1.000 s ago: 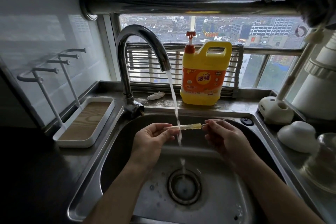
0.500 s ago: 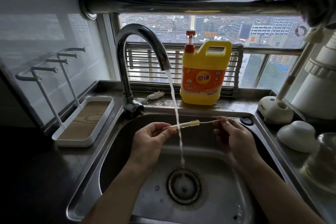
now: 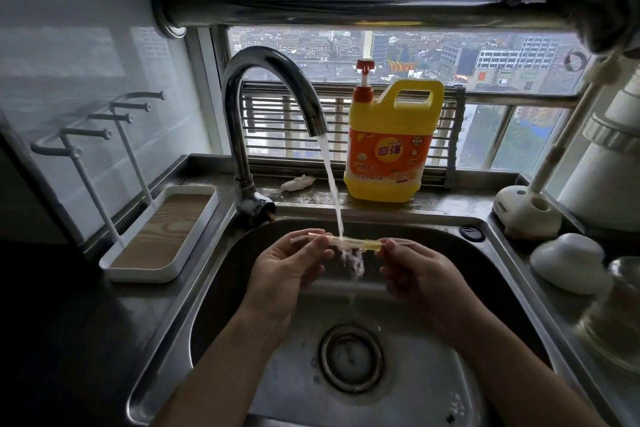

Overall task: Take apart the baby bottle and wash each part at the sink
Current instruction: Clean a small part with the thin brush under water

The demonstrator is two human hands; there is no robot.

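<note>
You are holding the straw tube [image 3: 349,242] level over the sink [image 3: 221,295], nearer its back edge, so the stream [image 3: 329,180] from the faucet [image 3: 266,57] is striking its middle and spilling toward the drain [image 3: 351,359]; your left hand [image 3: 287,270] is pinching the left end between thumb and curled fingers; your right hand [image 3: 419,274] is pinching the right end, where a thin stem is showing, possibly a brush wire, too small to confirm; the tube is looking narrow, translucent, yellowish, probably soft silicone, so a two-end hold is likely stopping it sagging; the plastic detergent jug [image 3: 389,152] is standing at the worktop's back edge, handy for soaping.
</note>
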